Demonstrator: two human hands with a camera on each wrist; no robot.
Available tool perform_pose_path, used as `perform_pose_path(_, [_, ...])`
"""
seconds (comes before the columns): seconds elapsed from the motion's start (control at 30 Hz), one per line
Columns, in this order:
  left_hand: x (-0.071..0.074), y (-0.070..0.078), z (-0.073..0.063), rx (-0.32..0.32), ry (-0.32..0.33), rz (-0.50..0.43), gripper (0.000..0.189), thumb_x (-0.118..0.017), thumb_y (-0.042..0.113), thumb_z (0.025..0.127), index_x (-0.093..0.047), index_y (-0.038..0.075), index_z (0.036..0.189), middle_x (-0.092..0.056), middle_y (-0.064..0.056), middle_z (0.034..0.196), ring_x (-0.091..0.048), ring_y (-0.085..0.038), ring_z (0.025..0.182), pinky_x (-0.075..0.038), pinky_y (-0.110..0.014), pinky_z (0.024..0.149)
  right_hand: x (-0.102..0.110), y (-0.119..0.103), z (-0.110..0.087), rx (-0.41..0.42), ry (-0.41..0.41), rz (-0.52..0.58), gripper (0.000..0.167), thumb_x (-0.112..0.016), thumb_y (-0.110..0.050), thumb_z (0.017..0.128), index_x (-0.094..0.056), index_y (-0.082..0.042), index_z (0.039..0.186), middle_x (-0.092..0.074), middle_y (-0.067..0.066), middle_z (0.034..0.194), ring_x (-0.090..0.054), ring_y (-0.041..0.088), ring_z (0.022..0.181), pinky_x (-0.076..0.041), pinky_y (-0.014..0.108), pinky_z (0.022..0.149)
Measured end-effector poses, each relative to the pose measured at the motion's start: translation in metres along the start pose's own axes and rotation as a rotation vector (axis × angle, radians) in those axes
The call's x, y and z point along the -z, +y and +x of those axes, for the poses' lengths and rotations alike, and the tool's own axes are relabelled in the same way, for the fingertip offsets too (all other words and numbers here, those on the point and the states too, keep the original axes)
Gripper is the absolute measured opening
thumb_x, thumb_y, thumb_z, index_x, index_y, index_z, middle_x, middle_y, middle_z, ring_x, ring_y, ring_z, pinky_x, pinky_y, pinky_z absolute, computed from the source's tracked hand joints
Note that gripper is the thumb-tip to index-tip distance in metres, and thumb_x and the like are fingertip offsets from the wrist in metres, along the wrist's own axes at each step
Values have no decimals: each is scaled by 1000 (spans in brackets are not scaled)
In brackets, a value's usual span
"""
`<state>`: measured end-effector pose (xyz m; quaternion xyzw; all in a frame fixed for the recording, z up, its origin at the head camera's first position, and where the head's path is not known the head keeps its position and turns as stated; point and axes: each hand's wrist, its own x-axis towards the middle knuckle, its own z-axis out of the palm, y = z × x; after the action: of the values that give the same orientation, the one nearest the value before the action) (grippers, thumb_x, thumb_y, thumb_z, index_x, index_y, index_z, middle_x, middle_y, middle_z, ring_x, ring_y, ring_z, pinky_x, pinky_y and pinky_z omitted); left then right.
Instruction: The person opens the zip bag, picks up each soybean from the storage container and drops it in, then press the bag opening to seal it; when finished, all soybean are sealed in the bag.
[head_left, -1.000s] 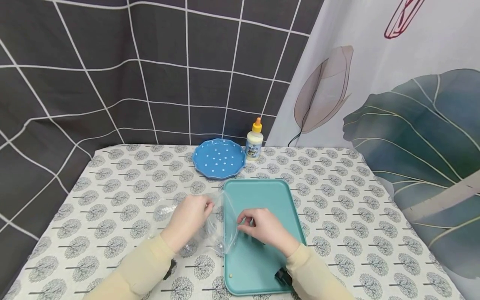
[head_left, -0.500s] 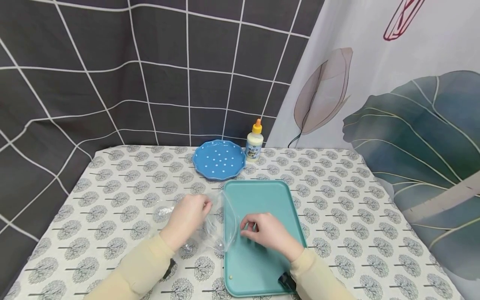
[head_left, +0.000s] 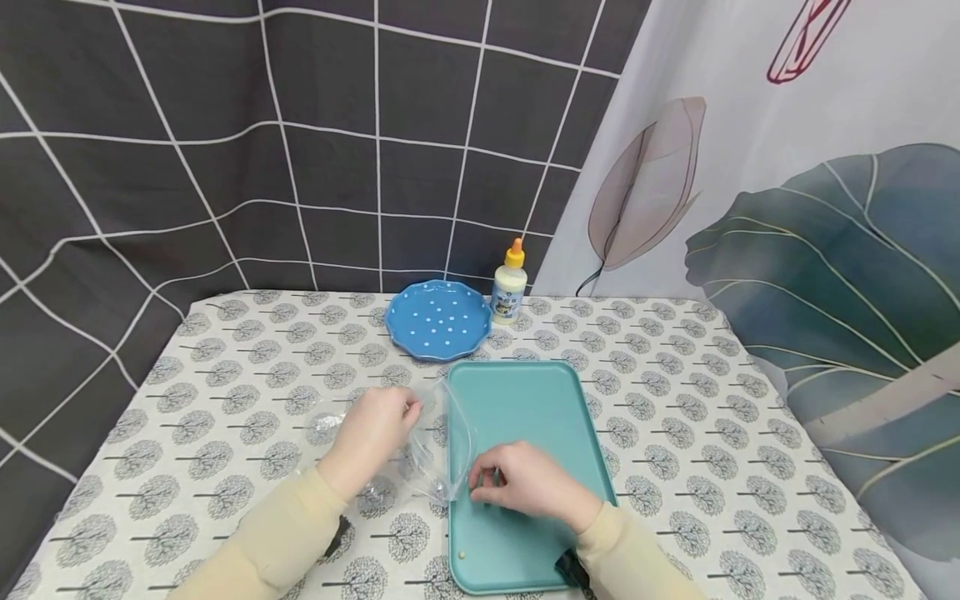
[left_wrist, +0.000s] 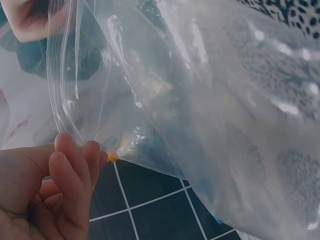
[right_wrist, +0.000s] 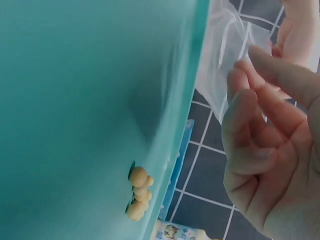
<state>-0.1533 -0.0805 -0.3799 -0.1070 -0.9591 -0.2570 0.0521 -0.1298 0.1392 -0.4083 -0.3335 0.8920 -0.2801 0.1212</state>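
Note:
In the head view my left hand (head_left: 378,429) pinches the upper edge of a clear zip bag (head_left: 442,454). The left wrist view has the bag's ridged opening (left_wrist: 62,85) running from the fingertips. My right hand (head_left: 517,479) hovers over the teal tray (head_left: 517,400), beside the bag's mouth. Its fingers are loosely bent, with thumb and index close, and nothing is visible between them. Several small round tan beans (right_wrist: 139,192) lie on the tray in the right wrist view; the right hand hides them in the head view. A single tan bean (head_left: 461,554) sits near the tray's front left corner.
Beyond the tray stand a blue dotted plate (head_left: 438,321) and an upright bottle (head_left: 509,283) with a yellow and orange cap. A tree-print cloth (head_left: 247,375) covers the table. Dark gridded and leaf-patterned curtains hang behind.
The right hand has drawn back from the bag's mouth, then come lower and nearer the tray's front. The left hand keeps its grip on the bag, almost unmoved.

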Motion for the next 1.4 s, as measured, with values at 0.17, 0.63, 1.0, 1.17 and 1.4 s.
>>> perform_pose_path(0.17, [-1,-1,0,-1,8,13,13,-63,14,89,-71,3,92,-72,-11,84,-67,-19,70,-57,-32,69,-4,-3,2,64,-79,-64,7,-76,-21,78,-70,-19,81,-53,-19,62,-43,-7,54,-39,11,55])
perform_pose_path(0.63, [1,-4,0,-16,30,19,15,-63,15,89,-70,2,90,-72,-12,83,-68,-21,72,-57,-32,68,-12,-10,4,181,-169,-116,9,-76,-27,78,-69,-22,81,-51,-22,63,-41,-10,54,-36,6,52])
perform_pose_path(1.0, [1,-3,0,-24,37,9,13,-63,13,89,-70,2,87,-71,-11,79,-67,-20,68,-57,-31,66,-17,-13,6,254,-235,-162,15,-78,-33,75,-67,-24,77,-49,-23,61,-39,-13,53,-33,4,53])
perform_pose_path(1.17, [2,-4,-1,-12,26,2,13,-63,13,89,-70,2,87,-70,-10,76,-64,-15,61,-56,-28,61,-19,-16,6,262,-257,-174,15,-79,-33,74,-67,-25,77,-48,-24,61,-38,-13,54,-33,4,54])
perform_pose_path(1.4, [2,-3,-1,-14,30,6,13,-63,13,89,-70,2,87,-70,-10,76,-61,-12,57,-54,-25,58,-23,-18,7,259,-283,-219,18,-80,-31,72,-63,-26,74,-45,-22,59,-37,-12,53,-31,4,52])
